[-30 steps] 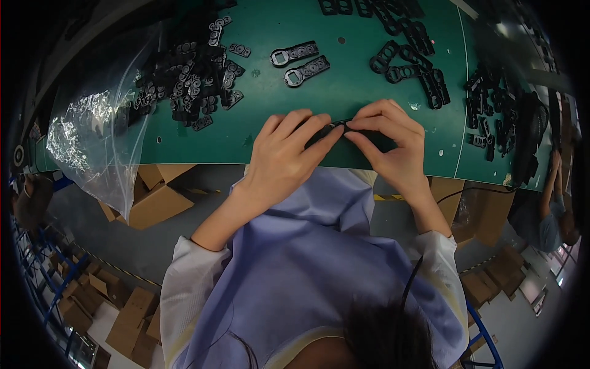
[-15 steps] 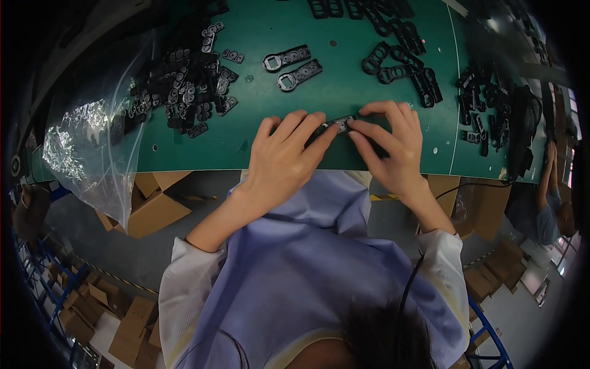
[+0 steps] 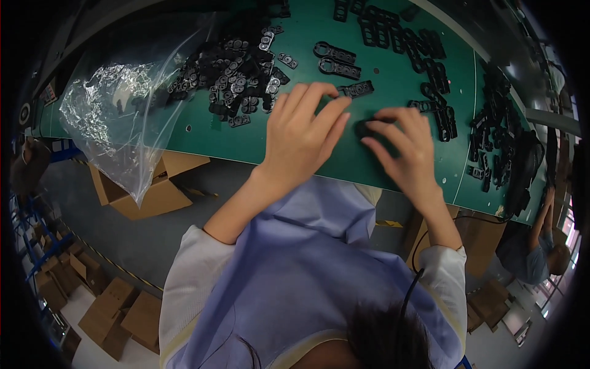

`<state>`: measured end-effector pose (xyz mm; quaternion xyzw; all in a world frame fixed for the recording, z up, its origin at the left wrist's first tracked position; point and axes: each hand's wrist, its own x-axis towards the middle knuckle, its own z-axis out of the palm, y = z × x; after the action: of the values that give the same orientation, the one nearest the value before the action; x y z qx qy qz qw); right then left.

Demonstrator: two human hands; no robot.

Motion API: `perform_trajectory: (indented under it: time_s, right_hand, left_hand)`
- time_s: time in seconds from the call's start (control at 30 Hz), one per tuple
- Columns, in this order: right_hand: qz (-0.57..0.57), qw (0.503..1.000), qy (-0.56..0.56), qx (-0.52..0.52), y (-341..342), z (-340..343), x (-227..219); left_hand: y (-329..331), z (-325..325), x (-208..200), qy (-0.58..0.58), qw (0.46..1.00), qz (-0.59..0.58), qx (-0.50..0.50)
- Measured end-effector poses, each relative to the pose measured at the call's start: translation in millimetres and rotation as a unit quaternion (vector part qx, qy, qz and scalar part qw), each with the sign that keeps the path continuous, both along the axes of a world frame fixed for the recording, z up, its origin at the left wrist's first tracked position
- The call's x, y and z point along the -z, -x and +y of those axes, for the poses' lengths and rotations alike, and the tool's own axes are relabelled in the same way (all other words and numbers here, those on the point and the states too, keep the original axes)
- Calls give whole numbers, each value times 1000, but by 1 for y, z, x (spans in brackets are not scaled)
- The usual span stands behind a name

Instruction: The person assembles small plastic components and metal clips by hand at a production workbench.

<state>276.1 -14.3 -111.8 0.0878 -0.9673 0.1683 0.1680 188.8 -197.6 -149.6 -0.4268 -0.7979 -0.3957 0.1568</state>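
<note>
My left hand [image 3: 301, 132] reaches over the green table with its fingers closed on the near end of a black plastic housing [image 3: 359, 90]. Its fingertips cover the rounded end of that piece. To the right, my right hand [image 3: 409, 147] is low over the table, fingers curled around a small dark piece [image 3: 362, 128] whose kind I cannot make out. Two more black housings, each with a ringed end, lie side by side beyond my left hand: an upper housing [image 3: 338, 53] and a lower housing [image 3: 341, 68].
A heap of small black button pads [image 3: 236, 80] lies at the left, beside a clear plastic bag [image 3: 144, 123] hanging over the edge. Black frames [image 3: 436, 77] and a pile of black parts [image 3: 488, 135] are at the right. Cardboard boxes [image 3: 144, 197] stand below.
The view has shifted left. My hands have moved apart; the housing they held together is now with my left hand, farther in beside the two housings. My right hand has come off it.
</note>
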Motion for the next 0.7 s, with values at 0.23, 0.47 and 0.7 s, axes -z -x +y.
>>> perform_trajectory:
  time_s: [0.23, 0.47, 0.7]
  right_hand:
    - [35, 997, 47, -45, 60, -13, -29]
    - [23, 997, 16, -73, 126, -47, 22]
    - [-177, 952, 248, -3, 107, -46, -6]
  left_hand:
    - [-35, -17, -1, -6, 996, -91, 23]
    - [-38, -24, 5, 39, 996, -70, 26]
    - [-34, -30, 4, -20, 998, -58, 0]
